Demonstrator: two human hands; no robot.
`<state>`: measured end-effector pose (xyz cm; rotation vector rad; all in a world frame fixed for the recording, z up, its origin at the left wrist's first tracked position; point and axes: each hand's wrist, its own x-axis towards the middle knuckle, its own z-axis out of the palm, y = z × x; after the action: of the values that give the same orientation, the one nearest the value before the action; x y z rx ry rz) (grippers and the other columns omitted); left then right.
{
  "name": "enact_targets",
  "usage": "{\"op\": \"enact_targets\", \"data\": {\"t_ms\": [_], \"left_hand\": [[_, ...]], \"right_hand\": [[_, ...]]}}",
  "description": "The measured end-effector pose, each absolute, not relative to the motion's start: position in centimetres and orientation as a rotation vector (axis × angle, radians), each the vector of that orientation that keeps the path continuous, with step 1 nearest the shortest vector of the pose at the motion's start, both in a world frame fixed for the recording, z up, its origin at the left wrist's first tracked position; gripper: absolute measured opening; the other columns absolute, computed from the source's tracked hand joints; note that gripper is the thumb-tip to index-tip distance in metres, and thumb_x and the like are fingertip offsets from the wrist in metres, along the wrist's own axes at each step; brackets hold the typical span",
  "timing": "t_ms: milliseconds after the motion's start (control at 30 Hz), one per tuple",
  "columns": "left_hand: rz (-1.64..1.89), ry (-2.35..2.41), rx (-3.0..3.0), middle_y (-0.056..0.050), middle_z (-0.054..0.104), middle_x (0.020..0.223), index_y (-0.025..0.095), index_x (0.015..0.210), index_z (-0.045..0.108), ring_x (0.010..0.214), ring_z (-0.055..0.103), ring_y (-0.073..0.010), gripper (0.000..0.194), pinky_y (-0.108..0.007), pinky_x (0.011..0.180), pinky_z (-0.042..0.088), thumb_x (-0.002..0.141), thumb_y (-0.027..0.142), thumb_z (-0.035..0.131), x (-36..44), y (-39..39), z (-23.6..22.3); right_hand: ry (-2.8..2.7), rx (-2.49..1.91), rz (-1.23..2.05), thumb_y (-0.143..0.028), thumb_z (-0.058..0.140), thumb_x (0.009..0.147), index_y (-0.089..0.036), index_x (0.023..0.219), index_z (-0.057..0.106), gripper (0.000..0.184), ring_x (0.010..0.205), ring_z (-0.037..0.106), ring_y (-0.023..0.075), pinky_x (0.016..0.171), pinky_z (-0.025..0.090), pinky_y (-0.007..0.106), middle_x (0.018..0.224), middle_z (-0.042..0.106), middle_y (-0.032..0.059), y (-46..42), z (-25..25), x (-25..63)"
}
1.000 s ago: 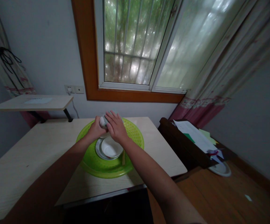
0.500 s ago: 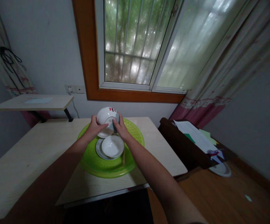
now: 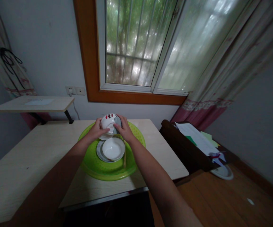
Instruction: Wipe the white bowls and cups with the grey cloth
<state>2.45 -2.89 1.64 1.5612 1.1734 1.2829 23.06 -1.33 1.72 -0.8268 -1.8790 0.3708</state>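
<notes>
A white bowl (image 3: 108, 121) with a red and black pattern is tipped so its base faces me, held over the back of a round green tray (image 3: 112, 176). My left hand (image 3: 97, 129) grips its left side, thumb near the base. On the other side my right hand (image 3: 125, 129) is closed, pressing a grey-blue piece that looks like cloth (image 3: 118, 121) against the bowl. Below, another white bowl (image 3: 113, 148) stands upright on a plate (image 3: 99, 153). Part of a further white dish (image 3: 105, 136) shows under the held bowl. Wooden chopsticks (image 3: 124, 159) lie right of the plate.
The tray rests on a pale wooden table (image 3: 42, 151). A small raised shelf (image 3: 53, 104) with a paper on it stands at the back left. Right of the table, a dark brown piece of furniture (image 3: 182, 145) carries papers (image 3: 195, 135). A window (image 3: 131, 44) is ahead.
The held bowl has turned and dropped slightly, so its red and black pattern now faces more upward. Both hands have shifted with it. The other dishes stay put.
</notes>
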Motion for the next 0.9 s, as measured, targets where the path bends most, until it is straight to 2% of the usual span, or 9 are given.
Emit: {"op": "enact_targets", "data": {"t_ms": [300, 400, 500, 567, 667, 767, 900], "left_hand": [[1.264, 1.246, 1.664, -0.007, 0.065, 0.113, 0.022, 0.114, 0.046, 0.104, 0.065, -0.0238, 0.071, -0.037, 0.087, 0.054, 0.057, 0.043, 0.083, 2.1, -2.3, 0.7], [1.271, 1.351, 1.710, -0.005, 0.065, 0.106, 0.022, 0.108, 0.045, 0.099, 0.065, -0.0227, 0.067, -0.035, 0.084, 0.053, 0.057, 0.044, 0.083, 2.2, -2.2, 0.5], [1.249, 1.456, 1.750, -0.003, 0.064, 0.101, 0.023, 0.105, 0.043, 0.092, 0.065, -0.0217, 0.065, -0.034, 0.080, 0.052, 0.057, 0.045, 0.082, 2.3, -2.5, 1.0], [1.224, 1.512, 1.784, -0.002, 0.064, 0.098, 0.024, 0.103, 0.043, 0.089, 0.065, -0.0216, 0.063, -0.033, 0.077, 0.051, 0.058, 0.046, 0.082, 2.5, -2.9, 1.4], [1.205, 1.530, 1.816, -0.002, 0.063, 0.097, 0.024, 0.101, 0.043, 0.088, 0.064, -0.0216, 0.060, -0.032, 0.075, 0.050, 0.059, 0.045, 0.081, 2.6, -3.5, 1.9], [1.207, 1.523, 1.808, -0.001, 0.063, 0.095, 0.024, 0.100, 0.042, 0.085, 0.063, -0.0213, 0.060, -0.031, 0.073, 0.049, 0.059, 0.045, 0.081, 2.8, -3.8, 2.2], [1.194, 1.528, 1.816, -0.001, 0.062, 0.093, 0.024, 0.101, 0.042, 0.083, 0.063, -0.0204, 0.060, -0.030, 0.071, 0.048, 0.059, 0.046, 0.080, 3.1, -3.9, 2.3]], "right_hand": [[-2.090, -0.835, 0.189, -0.053, 0.048, 0.099, -0.022, 0.151, 0.041, 0.061, 0.134, 0.046, 0.0260, 0.116, 0.037, 0.047, 0.146, 0.049, 0.0134, -1.8, 2.6, 23.7], [-2.051, -0.879, 0.158, -0.054, 0.042, 0.101, -0.024, 0.151, 0.044, 0.057, 0.143, 0.037, 0.0264, 0.121, 0.029, 0.050, 0.154, 0.044, 0.0110, -1.9, 2.7, 23.5], [-1.946, -0.893, 0.204, -0.052, 0.027, 0.105, -0.026, 0.146, 0.051, 0.054, 0.150, 0.028, 0.0239, 0.125, 0.021, 0.050, 0.157, 0.043, 0.0068, -1.8, 2.6, 23.2], [-1.868, -0.881, 0.326, -0.051, 0.020, 0.106, -0.024, 0.144, 0.054, 0.058, 0.148, 0.034, 0.0209, 0.125, 0.024, 0.046, 0.156, 0.045, 0.0073, -1.7, 2.3, 22.9], [-1.776, -0.865, 0.477, -0.057, 0.021, 0.105, -0.021, 0.144, 0.053, 0.063, 0.142, 0.044, 0.0187, 0.123, 0.030, 0.041, 0.152, 0.050, 0.0099, -1.2, 1.6, 22.4], [-1.701, -0.906, 0.515, -0.061, 0.027, 0.102, -0.020, 0.145, 0.051, 0.064, 0.140, 0.047, 0.0196, 0.122, 0.032, 0.042, 0.149, 0.053, 0.0111, -0.7, 0.9, 22.0], [-1.651, -0.982, 0.522, -0.061, 0.025, 0.103, -0.018, 0.145, 0.049, 0.065, 0.138, 0.049, 0.0210, 0.120, 0.035, 0.044, 0.146, 0.054, 0.0136, -0.4, 0.4, 21.7]]}}
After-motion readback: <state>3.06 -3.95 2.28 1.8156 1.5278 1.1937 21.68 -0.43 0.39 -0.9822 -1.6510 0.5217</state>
